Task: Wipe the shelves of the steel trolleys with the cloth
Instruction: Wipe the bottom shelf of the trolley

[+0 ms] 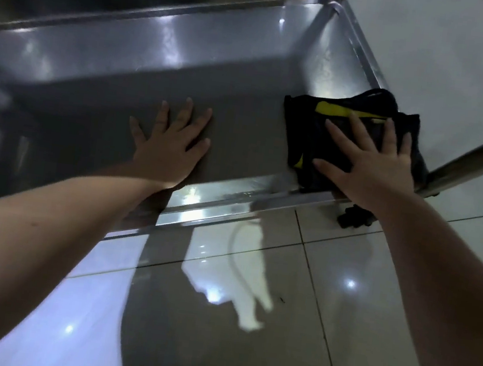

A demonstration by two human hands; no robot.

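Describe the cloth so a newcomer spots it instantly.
Start at the steel trolley shelf, a shallow tray above the tiled floor. At its right end, under the flat right hand, lies the cloth: black with yellow stripes, the only fabric there.

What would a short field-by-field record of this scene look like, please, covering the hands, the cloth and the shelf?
left hand: flat, fingers spread, on the bare shelf
right hand: flat, pressing on the cloth
cloth: black with yellow, by the shelf's near right corner
shelf: steel, raised rim
post: steel tube at that corner
wheel: dark, under the corner
floor: glossy tiles
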